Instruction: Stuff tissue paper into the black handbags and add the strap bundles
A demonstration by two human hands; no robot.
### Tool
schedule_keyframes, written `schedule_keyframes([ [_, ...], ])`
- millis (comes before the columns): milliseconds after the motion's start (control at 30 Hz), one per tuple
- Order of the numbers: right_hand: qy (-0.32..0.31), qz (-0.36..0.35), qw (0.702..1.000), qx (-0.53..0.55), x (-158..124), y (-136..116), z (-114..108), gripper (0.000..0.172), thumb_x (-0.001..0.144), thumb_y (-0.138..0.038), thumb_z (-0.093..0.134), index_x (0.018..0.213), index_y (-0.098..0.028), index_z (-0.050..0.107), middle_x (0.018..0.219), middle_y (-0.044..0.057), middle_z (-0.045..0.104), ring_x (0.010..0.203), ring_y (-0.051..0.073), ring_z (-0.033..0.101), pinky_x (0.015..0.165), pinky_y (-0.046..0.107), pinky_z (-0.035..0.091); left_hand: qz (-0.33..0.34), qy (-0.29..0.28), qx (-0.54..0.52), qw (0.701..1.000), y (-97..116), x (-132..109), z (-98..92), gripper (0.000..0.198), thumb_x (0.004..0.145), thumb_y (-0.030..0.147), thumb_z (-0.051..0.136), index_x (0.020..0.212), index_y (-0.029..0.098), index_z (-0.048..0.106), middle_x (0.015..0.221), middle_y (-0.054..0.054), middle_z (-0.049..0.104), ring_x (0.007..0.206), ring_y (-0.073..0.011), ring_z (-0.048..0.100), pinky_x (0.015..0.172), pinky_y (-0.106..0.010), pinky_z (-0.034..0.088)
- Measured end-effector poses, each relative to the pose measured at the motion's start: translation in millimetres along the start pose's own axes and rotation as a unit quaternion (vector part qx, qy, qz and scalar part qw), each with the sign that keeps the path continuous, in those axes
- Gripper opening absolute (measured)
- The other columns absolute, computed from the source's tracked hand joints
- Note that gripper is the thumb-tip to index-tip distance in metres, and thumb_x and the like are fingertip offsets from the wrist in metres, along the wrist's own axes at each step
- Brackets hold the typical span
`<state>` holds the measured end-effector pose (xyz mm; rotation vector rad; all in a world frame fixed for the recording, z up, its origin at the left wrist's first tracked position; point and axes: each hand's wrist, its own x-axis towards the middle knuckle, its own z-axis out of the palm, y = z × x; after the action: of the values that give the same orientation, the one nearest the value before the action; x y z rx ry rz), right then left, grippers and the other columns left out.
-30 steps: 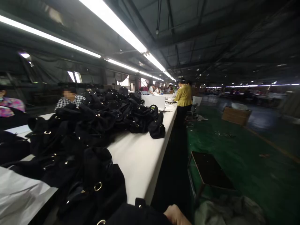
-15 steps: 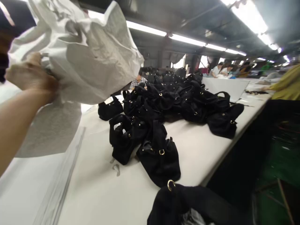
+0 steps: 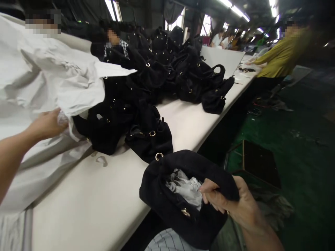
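Note:
My right hand point(image 3: 231, 201) grips the rim of an open black fabric bag point(image 3: 180, 205) held off the near edge of the long white table point(image 3: 110, 198). Crumpled white paper point(image 3: 187, 188) shows inside the bag's mouth. My left hand point(image 3: 48, 122) is closed on a large crumpled sheet of white paper point(image 3: 52, 80) above the table's left side. A pile of black bags with gold rings point(image 3: 146, 87) lies just beyond both hands.
More white sheets point(image 3: 42, 170) lie flat at the table's left. A person in a yellow top point(image 3: 277, 59) stands at the far right end, others sit behind the pile. A dark low stand point(image 3: 258, 162) sits on the green floor to the right.
The view has dropped toward the table. My left hand has lowered the white paper from head height to just above the table. My right hand has come into view on the bag's rim.

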<state>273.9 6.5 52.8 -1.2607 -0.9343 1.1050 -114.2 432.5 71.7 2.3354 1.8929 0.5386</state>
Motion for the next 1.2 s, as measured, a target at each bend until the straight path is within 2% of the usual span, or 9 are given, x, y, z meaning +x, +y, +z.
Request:
schedule_keyframes([
  [100, -0.067, -0.032, 0.997, -0.008, 0, -7, -6, 0.011, 0.086, -0.027, 0.069, 0.091, -0.022, 0.078, 0.062, 0.002, 0.062, 0.043, 0.007, 0.044, 0.041, 0.02, 0.031, -0.017, 0.034, 0.038, 0.999, 24, -38, -31.6, 0.101, 0.074, 0.084, 0.043, 0.135, 0.003, 0.05, 0.134, -0.018, 0.058, 0.127, -0.0417, 0.049, 0.103, -0.059, 0.04],
  [200, -0.12, -0.08, 0.988, -0.058, 5, -28, -4, 0.012, 0.087, -0.027, 0.068, 0.087, -0.018, 0.076, 0.056, 0.001, 0.056, 0.044, 0.009, 0.045, 0.043, 0.022, 0.035, 0.015, 0.025, -0.146, 0.989, 68, -99, -60.4, 0.085, 0.069, 0.08, 0.059, 0.121, 0.013, 0.064, 0.121, -0.008, 0.068, 0.113, -0.0323, 0.061, 0.104, -0.057, 0.042],
  [333, -0.242, -0.229, 0.942, -0.027, 21, -63, 17, 0.031, 0.086, -0.038, 0.067, 0.064, -0.016, 0.064, 0.053, 0.001, 0.047, 0.049, 0.011, 0.043, 0.049, 0.025, 0.039, 0.145, -0.15, -0.396, 0.895, 111, -181, -76.6, 0.1, 0.054, 0.061, 0.086, 0.141, 0.029, 0.049, 0.144, -0.006, 0.053, 0.131, -0.0381, 0.048, 0.109, -0.058, 0.037],
  [467, -0.373, -0.282, 0.882, 0.061, 59, -83, 51, 0.032, 0.082, -0.037, 0.071, 0.06, -0.015, 0.061, 0.055, 0.002, 0.052, 0.05, 0.011, 0.048, 0.049, 0.025, 0.041, 0.182, -0.27, -0.461, 0.825, 111, -229, -77.4, 0.112, 0.056, 0.074, 0.077, 0.15, 0.03, 0.037, 0.151, -0.009, 0.043, 0.138, -0.0412, 0.038, 0.112, -0.054, 0.037],
  [667, -0.399, -0.302, 0.865, -0.034, 144, -57, 122, 0.012, 0.082, -0.026, 0.069, 0.079, -0.014, 0.071, 0.067, 0.001, 0.066, 0.061, 0.014, 0.061, 0.062, 0.027, 0.051, 0.04, -0.145, -0.494, 0.856, 80, -276, -40.0, 0.08, 0.071, 0.053, 0.078, 0.141, 0.027, 0.049, 0.136, -0.007, 0.059, 0.128, -0.0383, 0.05, 0.109, -0.045, 0.043],
  [800, -0.299, -0.385, 0.852, -0.189, 173, -18, 157, 0.029, 0.084, -0.028, 0.068, 0.113, -0.021, 0.069, 0.108, 0.004, 0.071, 0.097, 0.018, 0.066, 0.091, 0.031, 0.052, -0.029, -0.115, -0.473, 0.873, 79, -311, -1.8, 0.065, 0.085, 0.049, 0.066, 0.141, 0.022, 0.046, 0.135, -0.01, 0.058, 0.127, -0.0307, 0.05, 0.108, -0.038, 0.041],
  [933, -0.157, -0.491, 0.819, -0.254, 150, -7, 156, 0.065, 0.081, -0.037, 0.075, 0.139, -0.023, 0.051, 0.116, 0.008, 0.066, 0.109, 0.023, 0.059, 0.1, 0.04, 0.049, -0.053, -0.074, -0.492, 0.866, 87, -330, 11.5, 0.056, 0.087, 0.049, 0.064, 0.133, 0.022, 0.049, 0.125, -0.007, 0.06, 0.113, -0.0249, 0.056, 0.094, -0.031, 0.046],
  [1067, -0.087, -0.555, 0.792, -0.24, 101, -17, 134, 0.067, 0.083, -0.032, 0.074, 0.143, -0.026, 0.045, 0.128, 0.011, 0.057, 0.12, 0.027, 0.054, 0.103, 0.046, 0.047, -0.042, -0.006, -0.427, 0.903, 96, -328, 12.0, 0.035, 0.089, 0.044, 0.061, 0.114, 0.02, 0.056, 0.1, -0.003, 0.062, 0.095, -0.0194, 0.056, 0.08, -0.026, 0.045],
  [1200, -0.201, -0.518, 0.766, -0.324, 79, -11, 126, 0.062, 0.08, -0.038, 0.077, 0.136, -0.024, 0.053, 0.126, 0.011, 0.06, 0.119, 0.028, 0.055, 0.103, 0.047, 0.047, -0.107, 0.128, -0.381, 0.909, 102, -318, 9.9, 0.025, 0.088, 0.041, 0.058, 0.095, 0.018, 0.059, 0.078, 0.001, 0.055, 0.07, -0.0152, 0.047, 0.065, -0.026, 0.039],
])
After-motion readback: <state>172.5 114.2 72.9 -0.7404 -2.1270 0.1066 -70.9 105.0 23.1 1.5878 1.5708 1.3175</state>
